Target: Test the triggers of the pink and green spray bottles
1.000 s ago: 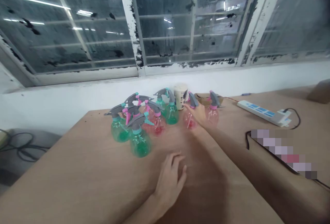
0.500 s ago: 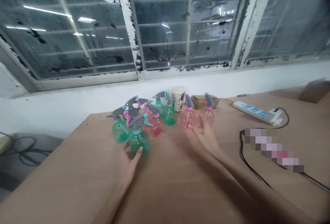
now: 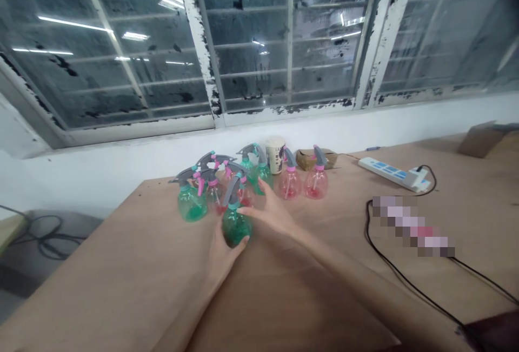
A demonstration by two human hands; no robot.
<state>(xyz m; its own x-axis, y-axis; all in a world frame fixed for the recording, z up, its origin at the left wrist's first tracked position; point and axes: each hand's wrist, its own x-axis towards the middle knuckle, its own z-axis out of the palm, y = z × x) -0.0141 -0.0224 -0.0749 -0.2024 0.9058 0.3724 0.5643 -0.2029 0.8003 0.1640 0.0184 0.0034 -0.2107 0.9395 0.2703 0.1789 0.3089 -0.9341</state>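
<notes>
A green spray bottle [image 3: 235, 222] with a grey trigger head stands nearest me on the brown table [image 3: 121, 265]. My left hand [image 3: 221, 254] is wrapped around its lower body from the front left. My right hand [image 3: 270, 213] touches its neck and upper side from the right, fingers curled against it. Behind it stands a cluster of several more green and pink spray bottles [image 3: 203, 192]. Two pink bottles [image 3: 303, 181] stand apart to the right of the cluster.
A paper cup [image 3: 275, 153] and a small brown box [image 3: 310, 157] sit by the wall. A white power strip [image 3: 393, 173] with a black cable [image 3: 405, 281] lies at the right. A cardboard box [image 3: 482, 138] is at the far right.
My left hand went forward from the table and closed on the nearest green bottle. My right hand pulled back from the pink bottles and came left onto the same green bottle.
</notes>
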